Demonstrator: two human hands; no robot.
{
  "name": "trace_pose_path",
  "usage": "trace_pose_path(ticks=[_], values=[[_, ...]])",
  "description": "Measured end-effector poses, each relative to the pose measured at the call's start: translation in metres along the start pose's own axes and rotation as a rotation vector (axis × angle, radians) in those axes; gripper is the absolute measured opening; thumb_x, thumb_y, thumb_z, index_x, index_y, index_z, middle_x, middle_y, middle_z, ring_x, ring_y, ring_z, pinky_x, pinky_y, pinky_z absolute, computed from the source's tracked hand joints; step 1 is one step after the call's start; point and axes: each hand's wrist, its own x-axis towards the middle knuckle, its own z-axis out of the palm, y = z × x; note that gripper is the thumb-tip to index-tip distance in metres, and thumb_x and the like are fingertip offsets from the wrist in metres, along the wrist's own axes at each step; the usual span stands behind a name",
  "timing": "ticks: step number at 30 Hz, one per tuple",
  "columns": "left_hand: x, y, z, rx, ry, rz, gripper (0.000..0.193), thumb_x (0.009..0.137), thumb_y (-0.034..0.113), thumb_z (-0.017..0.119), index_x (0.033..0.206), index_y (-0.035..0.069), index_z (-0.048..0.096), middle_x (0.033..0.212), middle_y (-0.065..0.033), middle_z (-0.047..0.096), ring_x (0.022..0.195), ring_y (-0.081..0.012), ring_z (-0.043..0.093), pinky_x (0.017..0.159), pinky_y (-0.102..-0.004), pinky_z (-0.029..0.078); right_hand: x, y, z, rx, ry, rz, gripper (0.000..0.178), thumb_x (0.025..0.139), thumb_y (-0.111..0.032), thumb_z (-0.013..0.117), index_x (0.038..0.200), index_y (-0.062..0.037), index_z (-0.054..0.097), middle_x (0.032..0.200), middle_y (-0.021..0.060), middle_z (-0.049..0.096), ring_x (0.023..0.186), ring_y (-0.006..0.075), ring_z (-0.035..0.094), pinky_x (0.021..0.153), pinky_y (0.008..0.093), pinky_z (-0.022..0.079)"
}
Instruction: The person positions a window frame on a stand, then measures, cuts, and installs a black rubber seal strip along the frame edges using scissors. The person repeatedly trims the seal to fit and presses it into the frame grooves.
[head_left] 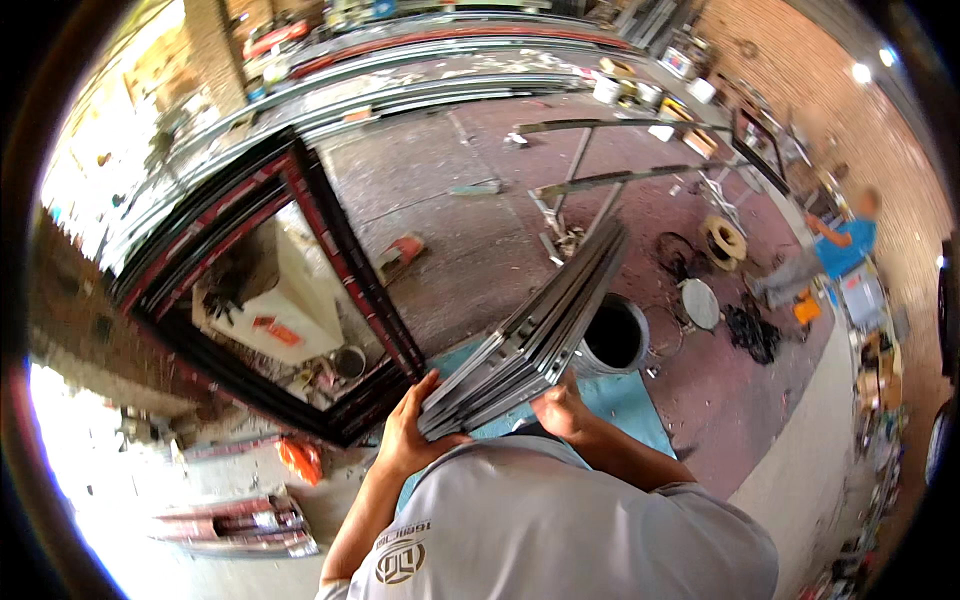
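Note:
A bundle of long grey metal profiles [540, 335] stretches away from my body, its near ends level with my waist. My left hand [410, 430] grips the bundle's left near corner, thumb and fingers on either side. On the right, my right hand [562, 408] presses against the bundle's near right end with its fingers curled; part of them is hidden behind the metal. Below the bundle lies a light blue sheet [640, 415]. A black bucket [613, 335] stands just right of the profiles.
Dark window frames [340, 270] lean at the left beside a white box [285, 300]. A metal rack [625, 180] stands ahead. A person in a blue shirt [850, 245] is at the right, near a black bag [752, 333]. Long profiles [430, 45] lie across the back.

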Motion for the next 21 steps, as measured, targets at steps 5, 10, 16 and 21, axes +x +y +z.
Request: trace_pose_path(ticks=[5,10,16,21], values=[[0.002,-0.074,0.047,-0.151,-0.414,-0.260,0.092,0.064,0.053,0.090,0.129,-0.002,0.058,0.113,-0.0201,0.066,0.110,-0.0300,0.065,0.096,-0.0378,0.048,-0.018,-0.025,-0.051,0.024,0.124,-0.008,0.085,0.084,-0.066,0.068,0.139,-0.0049,0.047,0.126,0.0034,0.058,0.114,0.0147,0.053,0.093,0.0341,0.044],[-0.020,-0.145,0.126,-0.587,-0.557,-0.342,0.091,0.074,0.054,0.083,0.137,-0.004,0.051,0.123,-0.0148,0.064,0.117,-0.0234,0.058,0.103,-0.0380,0.043,-0.072,-0.012,-0.155,0.067,0.169,0.066,0.090,0.092,-0.067,0.051,0.152,-0.0031,0.031,0.153,0.0087,0.043,0.141,0.0259,0.039,0.117,0.0480,0.029],[0.000,-0.151,0.214,-0.956,-0.533,-0.649,0.093,0.090,0.073,0.050,0.139,-0.005,0.050,0.132,-0.0122,0.060,0.123,-0.0207,0.053,0.108,-0.0356,0.038,-0.059,-0.091,-0.191,0.230,0.263,-0.108,0.067,0.105,-0.052,0.035,0.150,-0.0018,0.036,0.150,0.0117,0.046,0.141,0.0239,0.041,0.118,0.0421,0.027],[0.040,-0.103,0.250,-0.632,-0.439,-0.640,0.079,0.101,0.065,0.032,0.139,-0.001,0.053,0.134,-0.0096,0.060,0.123,-0.0211,0.053,0.109,-0.0349,0.035,-0.045,-0.106,-0.245,0.167,0.338,-0.086,0.072,0.098,-0.065,0.043,0.144,-0.0100,0.047,0.141,0.0047,0.057,0.131,0.0204,0.051,0.109,0.0412,0.038]])
